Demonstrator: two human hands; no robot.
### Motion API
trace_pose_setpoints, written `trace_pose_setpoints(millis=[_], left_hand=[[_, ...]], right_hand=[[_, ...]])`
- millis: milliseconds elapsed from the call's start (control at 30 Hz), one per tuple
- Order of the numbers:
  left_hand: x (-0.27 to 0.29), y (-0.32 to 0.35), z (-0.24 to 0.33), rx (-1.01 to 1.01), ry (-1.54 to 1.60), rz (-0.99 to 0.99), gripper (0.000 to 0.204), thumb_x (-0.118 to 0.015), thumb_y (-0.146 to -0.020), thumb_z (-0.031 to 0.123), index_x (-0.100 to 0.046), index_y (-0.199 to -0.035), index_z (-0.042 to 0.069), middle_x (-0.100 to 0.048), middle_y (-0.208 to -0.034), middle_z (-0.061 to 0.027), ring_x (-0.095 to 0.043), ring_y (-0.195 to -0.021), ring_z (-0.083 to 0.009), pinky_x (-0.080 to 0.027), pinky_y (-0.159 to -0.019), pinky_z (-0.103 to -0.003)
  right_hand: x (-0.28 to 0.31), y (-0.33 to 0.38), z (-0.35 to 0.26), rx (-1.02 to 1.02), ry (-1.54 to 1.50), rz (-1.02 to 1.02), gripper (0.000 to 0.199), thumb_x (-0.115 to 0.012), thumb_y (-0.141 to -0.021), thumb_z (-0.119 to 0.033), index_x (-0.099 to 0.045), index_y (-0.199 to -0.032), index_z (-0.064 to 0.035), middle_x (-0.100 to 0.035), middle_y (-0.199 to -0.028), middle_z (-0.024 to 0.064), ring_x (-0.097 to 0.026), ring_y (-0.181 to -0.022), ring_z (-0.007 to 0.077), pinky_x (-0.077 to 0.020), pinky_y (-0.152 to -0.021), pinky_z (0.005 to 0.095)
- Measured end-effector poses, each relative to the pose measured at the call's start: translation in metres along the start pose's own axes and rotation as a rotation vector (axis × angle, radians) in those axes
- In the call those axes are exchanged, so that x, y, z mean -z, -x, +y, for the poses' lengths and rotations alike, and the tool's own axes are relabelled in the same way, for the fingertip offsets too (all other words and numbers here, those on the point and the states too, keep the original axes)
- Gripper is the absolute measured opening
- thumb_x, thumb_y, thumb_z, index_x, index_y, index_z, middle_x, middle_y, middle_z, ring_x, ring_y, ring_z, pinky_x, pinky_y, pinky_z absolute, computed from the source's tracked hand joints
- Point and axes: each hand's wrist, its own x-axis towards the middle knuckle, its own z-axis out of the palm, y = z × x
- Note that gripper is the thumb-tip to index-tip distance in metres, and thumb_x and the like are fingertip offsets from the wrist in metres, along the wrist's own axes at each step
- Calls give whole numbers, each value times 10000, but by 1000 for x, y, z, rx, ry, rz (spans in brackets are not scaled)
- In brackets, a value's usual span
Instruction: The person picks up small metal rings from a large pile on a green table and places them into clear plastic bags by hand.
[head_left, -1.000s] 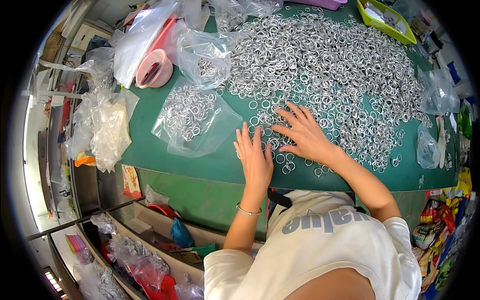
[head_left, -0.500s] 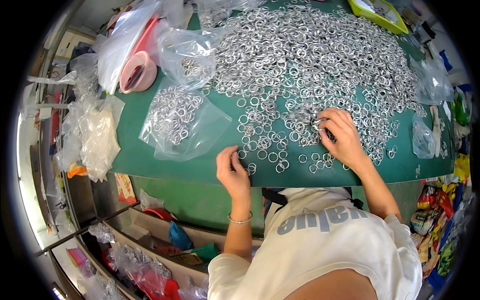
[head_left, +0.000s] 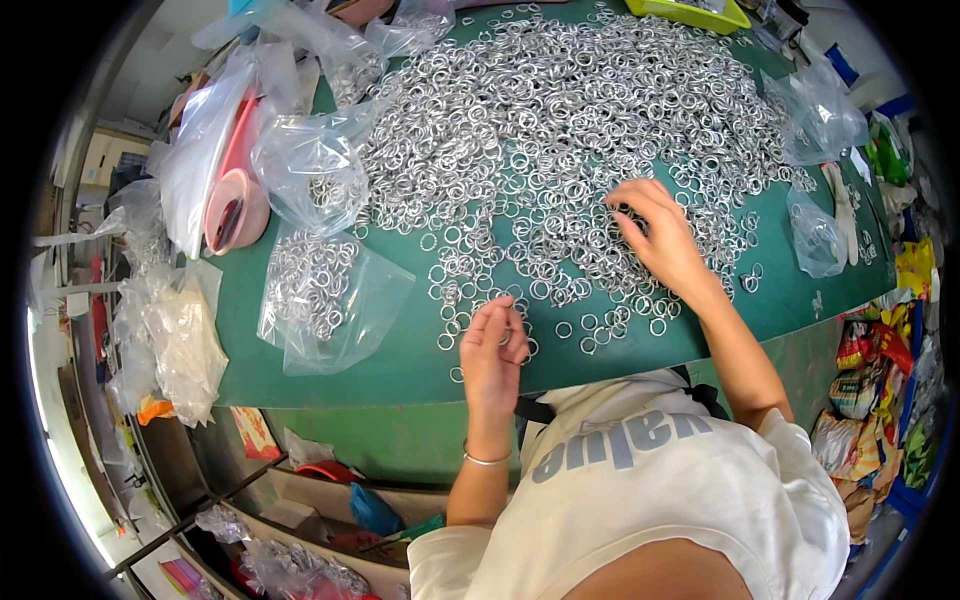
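Observation:
A broad heap of silver metal rings (head_left: 560, 90) covers much of the green table (head_left: 600, 368), thinning to scattered single rings toward me. My left hand (head_left: 492, 350) is just above the table's front edge, beside the loose rings, its fingers curled in toward the thumb. Whatever lies in those fingers is too small to make out. Over the near side of the heap, my right hand (head_left: 655, 235) reaches in with thumb and forefinger apart; nothing shows between them. Left of the loose rings lies a clear plastic bag (head_left: 365, 310) with rings inside.
Another clear bag (head_left: 305, 165) lies behind the filled one, next to a pink container (head_left: 240, 210). A yellow-green tray (head_left: 700, 15) stands at the far edge. More clear bags (head_left: 815, 235) lie on the right. Below the table's left side are open drawers (head_left: 300, 500).
The view has shifted, so the table appears farther left. My left hand has come closer to the right hand and turned. My right hand's thumb and forefinger have spread away from the rings they touched.

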Motion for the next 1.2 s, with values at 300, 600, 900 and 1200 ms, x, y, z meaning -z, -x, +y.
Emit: trace_pose_setpoints(millis=[300, 600, 900, 1200], left_hand=[[-31, -5, -14, 50, -124, -65, 251, -475, -913, 72, -533, -1130, -41, -603, -983, -129, -541, -691, -129, -461, -604, -242], [-47, -44, 6, -193, -757, -155, 333, -494, -831, -56, -531, -1161, -18, -590, -1047, -89, -557, -739, -95, -472, -635, -228], [-84, -144, 27, -808, -1564, -257, 456, -546, -804, -5, -462, -1247, 63, -473, -1254, -187, -591, -853, -412, -491, -727, -432], [-135, -220, 13, -727, -1805, -383, 398, -590, -779, 11, -508, -1165, 66, -503, -1242, -167, -581, -949, -387, -490, -789, -431]], right_hand=[[-18, -26, 12, 23, 78, -92, 57, -654, -737, -62, -629, -773, -26, -574, -946, 83, -525, -930, 263, -413, -800, 366], [27, -2, 41, -411, -408, -153, 169, -637, -827, -112, -581, -744, 24, -646, -841, 90, -586, -614, 86, -473, -523, 277], [35, -49, 53, -587, -859, -78, 133, -538, -908, -146, -584, -946, -28, -514, -736, -13, -437, -585, 71, -334, -539, 218], [9, -112, 90, -92, 382, 12, 419, -508, -707, 42, -625, -1069, -134, -528, -1247, 66, -643, -808, 301, -519, -692, 422]])
